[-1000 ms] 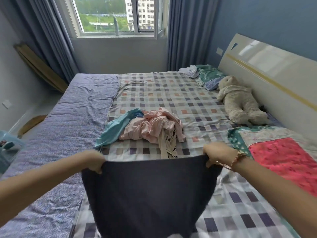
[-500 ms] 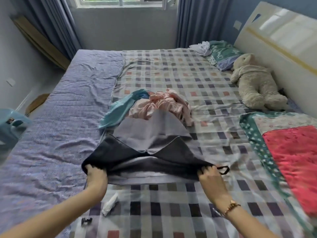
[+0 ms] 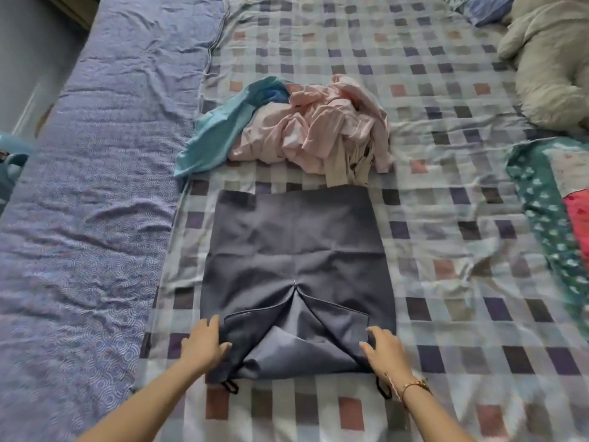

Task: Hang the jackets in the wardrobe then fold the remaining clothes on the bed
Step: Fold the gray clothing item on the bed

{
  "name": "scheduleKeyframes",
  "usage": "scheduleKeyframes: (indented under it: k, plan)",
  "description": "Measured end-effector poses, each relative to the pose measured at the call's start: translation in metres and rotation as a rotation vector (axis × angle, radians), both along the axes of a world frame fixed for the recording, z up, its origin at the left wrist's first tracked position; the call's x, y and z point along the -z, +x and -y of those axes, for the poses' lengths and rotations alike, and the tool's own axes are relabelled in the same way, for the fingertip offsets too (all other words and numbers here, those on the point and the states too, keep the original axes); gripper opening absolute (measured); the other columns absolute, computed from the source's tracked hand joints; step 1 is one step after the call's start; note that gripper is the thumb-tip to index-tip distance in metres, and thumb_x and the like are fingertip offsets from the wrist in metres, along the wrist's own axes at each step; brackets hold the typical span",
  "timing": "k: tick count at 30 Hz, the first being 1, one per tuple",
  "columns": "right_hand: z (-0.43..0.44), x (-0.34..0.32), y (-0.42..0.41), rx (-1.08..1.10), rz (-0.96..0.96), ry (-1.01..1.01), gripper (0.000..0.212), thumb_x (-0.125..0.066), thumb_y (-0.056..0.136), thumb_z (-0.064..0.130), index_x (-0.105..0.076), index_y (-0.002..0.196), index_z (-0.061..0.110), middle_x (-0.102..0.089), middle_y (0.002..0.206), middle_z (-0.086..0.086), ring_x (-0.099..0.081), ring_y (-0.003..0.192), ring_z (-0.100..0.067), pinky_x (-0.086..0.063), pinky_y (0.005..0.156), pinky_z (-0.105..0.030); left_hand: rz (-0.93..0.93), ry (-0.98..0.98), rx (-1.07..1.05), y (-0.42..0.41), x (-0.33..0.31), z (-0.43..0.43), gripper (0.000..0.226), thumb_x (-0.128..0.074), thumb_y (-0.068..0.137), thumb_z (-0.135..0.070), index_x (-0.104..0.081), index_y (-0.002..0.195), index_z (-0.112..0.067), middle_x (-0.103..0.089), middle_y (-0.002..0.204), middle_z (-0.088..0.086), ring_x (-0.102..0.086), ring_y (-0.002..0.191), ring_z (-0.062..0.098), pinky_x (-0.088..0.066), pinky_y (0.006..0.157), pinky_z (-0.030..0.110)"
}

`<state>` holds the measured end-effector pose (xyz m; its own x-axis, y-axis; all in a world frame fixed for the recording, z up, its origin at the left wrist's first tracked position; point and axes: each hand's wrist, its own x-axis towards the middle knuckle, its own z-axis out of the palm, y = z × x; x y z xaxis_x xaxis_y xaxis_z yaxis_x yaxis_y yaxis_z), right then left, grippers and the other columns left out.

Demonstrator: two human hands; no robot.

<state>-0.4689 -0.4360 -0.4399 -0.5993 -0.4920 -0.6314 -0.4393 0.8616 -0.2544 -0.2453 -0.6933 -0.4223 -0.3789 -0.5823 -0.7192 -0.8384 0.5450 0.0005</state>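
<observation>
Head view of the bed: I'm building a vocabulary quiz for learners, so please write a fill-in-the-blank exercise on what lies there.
1. The sheet under the grey garment has a ____ pattern.
2. The crumpled pile just beyond the grey garment is mostly ____ in colour.
3. The bracelet is worn on the ____ wrist.

Missing words: checked; pink; right.
</observation>
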Motion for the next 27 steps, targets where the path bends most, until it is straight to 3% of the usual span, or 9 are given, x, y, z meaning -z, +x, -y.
scheduleKeyframes:
  k: [2,6,9,11,15,20,22,24,27]
  plan:
    - [0.005,0.008,0.004,0.043,0.052,0.061,0.041,-0.049,0.094,0.035,-0.044,0.13,0.015,-0.051,0.132,-0.005,-0.047,0.122,-0.024,-0.039,0.096,-0.032,0.026,0.023,0.022,0.0,0.007,0.001,0.054,-0.054,0.085,-0.052,-0.039,0.126,-0.02,-0.046,0.128,0.005,-0.048,0.117,0.024,-0.042,0.088,0.035]
    - [0.01,0.03,0.018,0.284,0.089,0.184,0.067,-0.064,0.085,0.035,-0.026,0.134,0.01,-0.049,0.133,-0.009,-0.048,0.122,-0.027,-0.038,0.096,-0.034,0.03,0.029,0.002,0.003,0.025,-0.009,0.06,-0.059,0.072,-0.065,-0.044,0.107,-0.02,-0.047,0.118,0.002,-0.05,0.111,0.02,-0.04,0.08,0.027]
    - [0.002,0.031,0.024,0.253,-0.029,0.303,0.052,-0.061,0.083,0.025,-0.032,0.124,0.013,-0.047,0.13,-0.007,-0.046,0.122,-0.024,-0.038,0.097,-0.03,0.072,-0.017,0.006,0.013,0.036,-0.025,0.07,-0.059,0.061,-0.069,-0.043,0.106,-0.019,-0.044,0.114,0.002,-0.043,0.115,0.022,-0.038,0.09,0.028]
    - [-0.005,0.033,0.022,0.114,-0.147,0.345,0.035,-0.056,0.083,0.02,-0.043,0.116,0.016,-0.049,0.124,-0.006,-0.048,0.117,-0.023,-0.038,0.093,-0.029,0.106,-0.054,0.019,0.019,0.042,-0.036,0.051,-0.056,0.075,-0.054,-0.04,0.107,-0.019,-0.039,0.119,0.005,-0.035,0.123,0.026,-0.035,0.097,0.031]
    - [-0.014,0.037,-0.003,0.209,-0.305,0.188,0.015,-0.052,0.084,0.01,-0.053,0.097,0.004,-0.06,0.104,-0.017,-0.055,0.097,-0.036,-0.041,0.078,-0.041,-0.037,-0.175,-0.189,0.02,0.044,-0.034,0.029,-0.054,0.087,-0.02,-0.049,0.112,-0.008,-0.049,0.118,0.013,-0.045,0.114,0.033,-0.038,0.088,0.041]
    - [0.016,0.006,-0.03,0.952,-0.205,-0.248,0.007,-0.036,0.097,0.012,-0.033,0.096,0.006,-0.058,0.098,-0.029,-0.054,0.082,-0.041,-0.037,0.065,-0.04,-0.485,-0.332,-0.723,-0.004,0.011,-0.002,0.016,-0.043,0.094,-0.011,-0.038,0.104,0.001,-0.06,0.092,0.034,-0.057,0.083,0.048,-0.037,0.066,0.044]
    - [0.03,-0.005,-0.043,1.086,-0.124,-0.366,0.005,-0.041,0.096,0.007,-0.036,0.099,0.006,-0.056,0.105,-0.028,-0.052,0.086,-0.036,-0.038,0.07,-0.039,-0.588,-0.37,-0.716,-0.018,-0.006,0.019,0.018,-0.04,0.096,-0.009,-0.041,0.11,0.002,-0.06,0.094,0.034,-0.057,0.083,0.048,-0.037,0.066,0.044]
    - [0.042,-0.017,-0.056,1.036,0.003,-0.398,0.016,-0.053,0.092,0.006,-0.045,0.106,0.004,-0.057,0.106,-0.021,-0.052,0.087,-0.029,-0.041,0.072,-0.034,-0.687,-0.317,-0.616,-0.029,-0.02,0.041,0.017,-0.045,0.095,-0.006,-0.048,0.109,0.004,-0.06,0.095,0.03,-0.057,0.084,0.043,-0.038,0.069,0.041]
    - [0.051,-0.039,-0.068,0.908,0.26,-0.363,0.039,-0.066,0.08,-0.006,-0.051,0.114,0.003,-0.059,0.109,-0.022,-0.058,0.089,-0.03,-0.05,0.059,-0.028,-0.662,-0.155,-0.454,-0.038,-0.042,0.068,0.015,-0.065,0.085,-0.011,-0.057,0.091,0.001,-0.063,0.086,0.021,-0.054,0.078,0.031,-0.034,0.066,0.033]
